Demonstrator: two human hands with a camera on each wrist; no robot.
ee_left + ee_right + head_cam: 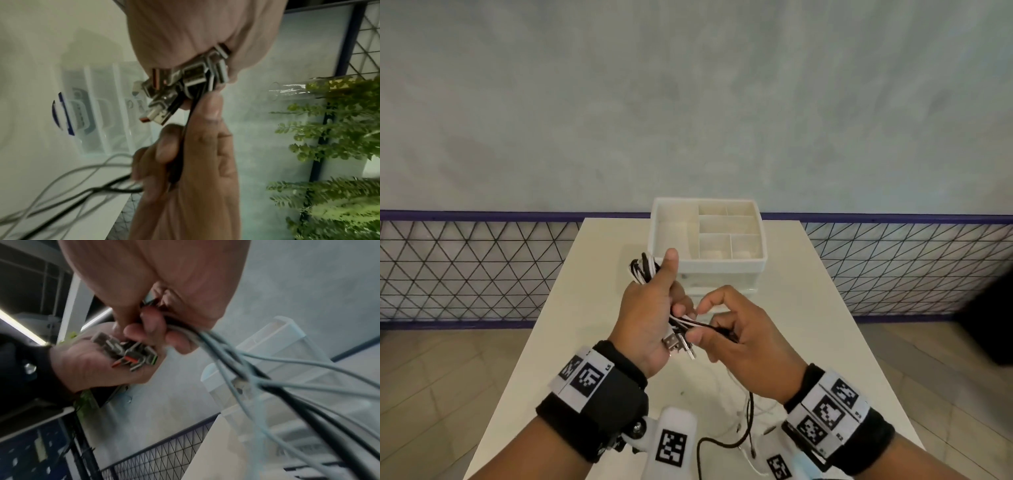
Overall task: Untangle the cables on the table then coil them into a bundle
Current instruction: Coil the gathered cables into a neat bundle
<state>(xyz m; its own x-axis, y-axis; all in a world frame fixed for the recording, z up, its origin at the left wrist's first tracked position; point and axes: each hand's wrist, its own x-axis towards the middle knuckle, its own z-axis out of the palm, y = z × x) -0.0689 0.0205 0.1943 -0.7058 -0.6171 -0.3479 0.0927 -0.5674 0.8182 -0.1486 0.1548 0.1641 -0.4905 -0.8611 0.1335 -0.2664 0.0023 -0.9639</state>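
Above the white table (602,260), my left hand (654,305) grips a coil of black and white cables (642,270); its loops stick out past my raised thumb. Several USB plugs (678,344) poke out below the palm and show close up (185,81) in the left wrist view. My right hand (736,339) pinches the strands (697,323) just right of the left hand, thumb under and fingers curled over. Loose cable tails (748,421) hang from it to the table. In the right wrist view black and pale cables (246,369) run out from the right hand's fingers (152,327).
A white compartmented organiser box (709,263) stands on the table just beyond my hands. A black wire-mesh fence (465,270) with a purple rail runs behind the table. Green plants (333,146) show in the left wrist view. Tiled floor lies on both sides.
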